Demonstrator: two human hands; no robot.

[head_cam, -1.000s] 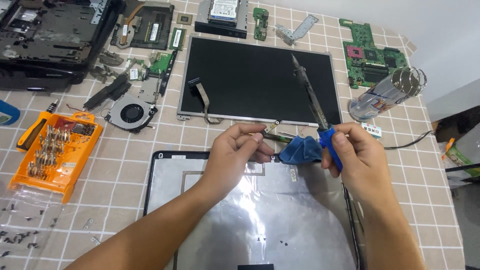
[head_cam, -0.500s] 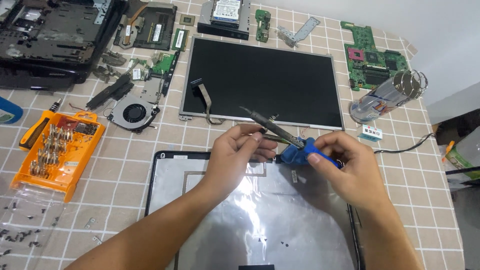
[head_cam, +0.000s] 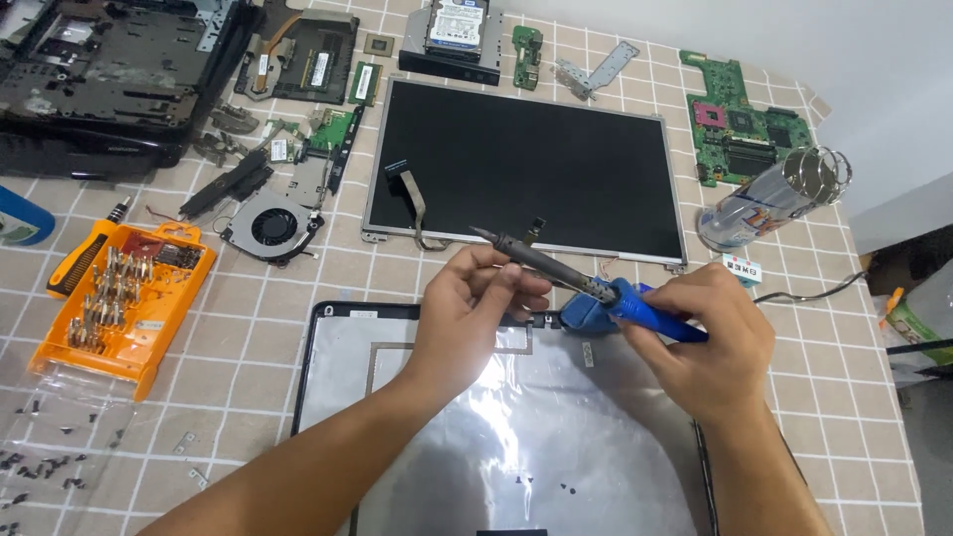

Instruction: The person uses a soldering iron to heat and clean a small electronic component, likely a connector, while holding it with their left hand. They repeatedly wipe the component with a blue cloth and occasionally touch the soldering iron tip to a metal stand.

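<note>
**Two hands on a soldering iron above a laptop lid**

The right hand (head_cam: 710,333) is gripping the blue handle of a soldering iron (head_cam: 586,286), fingers curled tightly around it. The left hand (head_cam: 475,313) is closing its fingertips on the dark metal shaft of the same tool, near the middle, with the thumb on top. The iron is lying almost level, its pointed tip aiming up and to the left, hovering over the near edge of the screen panel (head_cam: 526,164). A blue part of the handle is sitting just under the grip, between the two hands.

Both forearms are reaching over a laptop lid (head_cam: 496,437), which is lying inside-up on the desk (head_cam: 258,337) with its silvery foil lining showing. The black screen panel is resting flat just beyond it, a ribbon cable (head_cam: 407,194) trailing over its left side.

To the left, a cooling fan (head_cam: 270,226) is sitting beside an orange screwdriver bit set (head_cam: 124,293). Loose screws (head_cam: 40,467) are lying scattered at the near left corner. A green circuit board (head_cam: 740,124) is lying at the far right, with a clear plastic bottle (head_cam: 774,199) on its side near it. A hard drive (head_cam: 457,25) and the black laptop base (head_cam: 109,79) are resting along the far edge.
</note>
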